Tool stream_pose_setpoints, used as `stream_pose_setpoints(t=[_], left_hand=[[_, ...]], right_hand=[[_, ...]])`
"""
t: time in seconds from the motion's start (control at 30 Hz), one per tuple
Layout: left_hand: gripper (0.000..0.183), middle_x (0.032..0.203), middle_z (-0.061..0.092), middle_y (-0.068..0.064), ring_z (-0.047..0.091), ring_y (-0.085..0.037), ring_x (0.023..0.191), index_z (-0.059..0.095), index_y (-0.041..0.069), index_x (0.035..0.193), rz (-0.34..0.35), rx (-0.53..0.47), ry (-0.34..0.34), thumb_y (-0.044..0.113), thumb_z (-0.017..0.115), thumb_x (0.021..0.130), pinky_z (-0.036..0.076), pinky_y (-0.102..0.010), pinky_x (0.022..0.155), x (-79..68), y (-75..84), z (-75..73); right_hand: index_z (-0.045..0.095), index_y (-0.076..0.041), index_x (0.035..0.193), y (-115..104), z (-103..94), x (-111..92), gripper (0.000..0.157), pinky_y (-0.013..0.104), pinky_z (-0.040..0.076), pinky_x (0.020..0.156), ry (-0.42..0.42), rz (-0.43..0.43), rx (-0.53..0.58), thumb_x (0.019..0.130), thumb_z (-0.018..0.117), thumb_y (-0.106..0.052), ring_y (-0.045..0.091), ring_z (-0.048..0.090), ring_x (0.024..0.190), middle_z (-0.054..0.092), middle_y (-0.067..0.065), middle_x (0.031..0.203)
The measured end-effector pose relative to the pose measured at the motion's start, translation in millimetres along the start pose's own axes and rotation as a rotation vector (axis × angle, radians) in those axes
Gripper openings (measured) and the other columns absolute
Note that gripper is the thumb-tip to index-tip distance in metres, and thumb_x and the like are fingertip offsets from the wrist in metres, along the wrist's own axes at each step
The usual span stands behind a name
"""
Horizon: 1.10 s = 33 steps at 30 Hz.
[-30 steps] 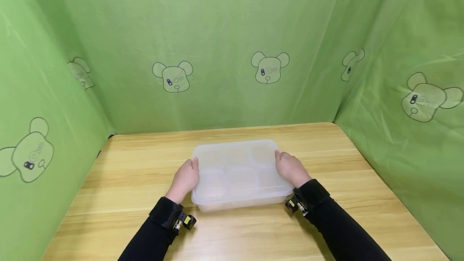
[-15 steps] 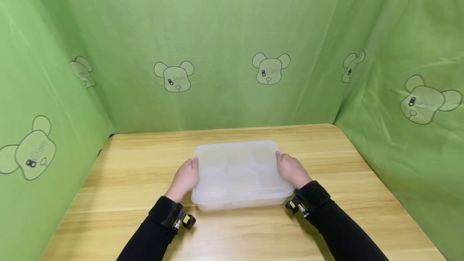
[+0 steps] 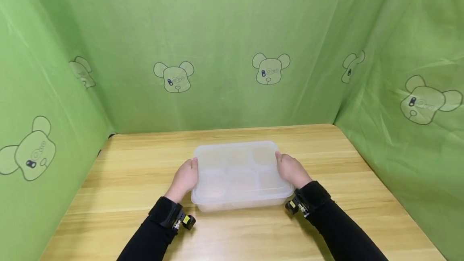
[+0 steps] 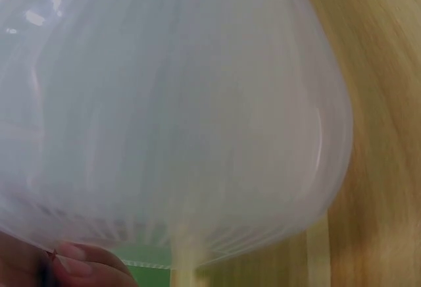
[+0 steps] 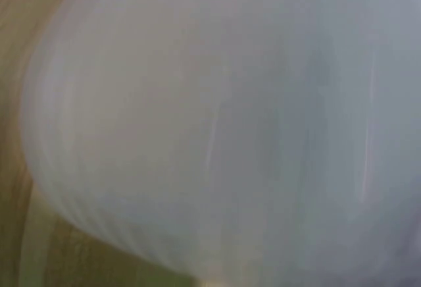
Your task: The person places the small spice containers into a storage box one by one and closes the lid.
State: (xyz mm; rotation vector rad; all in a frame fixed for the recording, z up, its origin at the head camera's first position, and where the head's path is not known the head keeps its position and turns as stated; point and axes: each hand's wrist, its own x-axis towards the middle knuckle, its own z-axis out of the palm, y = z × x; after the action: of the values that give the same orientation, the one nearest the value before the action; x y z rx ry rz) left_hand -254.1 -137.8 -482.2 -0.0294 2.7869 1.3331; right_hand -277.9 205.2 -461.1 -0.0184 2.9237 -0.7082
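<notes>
A translucent white plastic storage box [image 3: 241, 174] with its lid on sits in the middle of the head view, and faint rounded compartments show through the lid. My left hand [image 3: 186, 177] grips its left side, thumb along the rim. On the opposite side my right hand [image 3: 291, 169] holds the box with the thumb up on the edge. Fingertips [image 4: 92, 267] of the left hand show at the box's lower edge in the left wrist view. The box wall [image 5: 197, 116] fills most of the right wrist view, where the hand is hidden. Whether the box's underside touches the table cannot be told.
A wood-grain table [image 3: 137, 164] lies under the box. Green cloth [image 3: 221, 19] with bear-head prints hangs behind it and along both sides. Each wrist wears a black strap with a small camera [image 3: 188, 221].
The head view has shifted very slightly since a second ago. Both hands keep their grip, and the box stays in nearly the same place.
</notes>
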Motion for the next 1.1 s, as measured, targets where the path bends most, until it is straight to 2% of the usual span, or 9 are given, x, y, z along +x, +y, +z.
stream_pose_setpoints(t=[0.23,0.53,0.7,0.8,0.9,1.0,1.1], left_hand=[[0.059,0.141,0.048,-0.032,0.046,-0.048,0.13,0.044,-0.013,0.14,-0.004,0.015,-0.003,0.032,0.02,0.111,0.036,-0.058,0.109,0.8,3.2,-0.7],[0.062,0.143,0.047,-0.031,0.044,-0.047,0.132,0.042,-0.012,0.142,-0.01,-0.016,-0.013,0.036,0.019,0.11,0.035,-0.058,0.11,2.6,1.3,3.1],[0.058,0.117,0.062,-0.023,0.059,-0.04,0.11,0.055,-0.007,0.128,-0.022,0.006,0.023,0.036,0.021,0.11,0.046,-0.055,0.097,-1.0,-1.3,7.3],[0.055,0.104,0.061,-0.02,0.06,-0.036,0.097,0.057,-0.006,0.12,-0.024,0.023,0.038,0.036,0.023,0.11,0.048,-0.053,0.09,-2.2,0.4,7.9],[0.055,0.107,0.063,-0.021,0.061,-0.038,0.098,0.058,-0.005,0.121,-0.031,0.064,0.053,0.036,0.024,0.109,0.049,-0.053,0.088,-2.5,2.4,6.5],[0.056,0.118,0.063,-0.025,0.062,-0.042,0.105,0.057,-0.006,0.127,-0.036,0.119,0.066,0.037,0.026,0.109,0.049,-0.055,0.089,-2.1,3.8,4.4],[0.054,0.109,0.066,-0.023,0.065,-0.04,0.092,0.058,-0.004,0.124,-0.055,0.17,0.078,0.038,0.028,0.108,0.052,-0.051,0.075,-1.9,4.9,2.3]], right_hand=[[0.044,0.016,0.137,2.5,0.3,2.8,0.073,0.058,0.038,0.107,-0.003,0.003,0.005,0.109,0.009,-0.041,0.05,0.048,0.127,0.049,0.037,0.138],[0.042,0.016,0.139,4.0,-0.3,3.4,0.074,0.058,0.037,0.108,-0.021,0.014,0.023,0.109,0.008,-0.042,0.05,0.046,0.128,0.046,0.036,0.141],[0.044,0.016,0.137,3.9,-1.2,1.1,0.071,0.059,0.039,0.106,-0.031,0.003,0.004,0.109,0.01,-0.04,0.051,0.049,0.126,0.048,0.037,0.138],[0.046,0.017,0.135,3.3,-3.0,-0.2,0.069,0.059,0.041,0.104,-0.029,-0.01,-0.017,0.11,0.012,-0.037,0.051,0.051,0.123,0.051,0.037,0.135],[0.048,0.015,0.134,2.1,-4.5,-0.8,0.067,0.059,0.043,0.102,-0.034,-0.015,-0.018,0.11,0.013,-0.037,0.049,0.053,0.12,0.052,0.036,0.134],[0.048,0.014,0.135,1.2,-5.4,-0.5,0.067,0.059,0.043,0.101,-0.037,-0.021,-0.022,0.11,0.014,-0.037,0.049,0.054,0.12,0.052,0.036,0.134],[0.048,0.015,0.136,0.9,-5.9,0.8,0.067,0.059,0.041,0.103,-0.038,-0.031,-0.031,0.11,0.014,-0.037,0.051,0.051,0.123,0.052,0.035,0.135]])
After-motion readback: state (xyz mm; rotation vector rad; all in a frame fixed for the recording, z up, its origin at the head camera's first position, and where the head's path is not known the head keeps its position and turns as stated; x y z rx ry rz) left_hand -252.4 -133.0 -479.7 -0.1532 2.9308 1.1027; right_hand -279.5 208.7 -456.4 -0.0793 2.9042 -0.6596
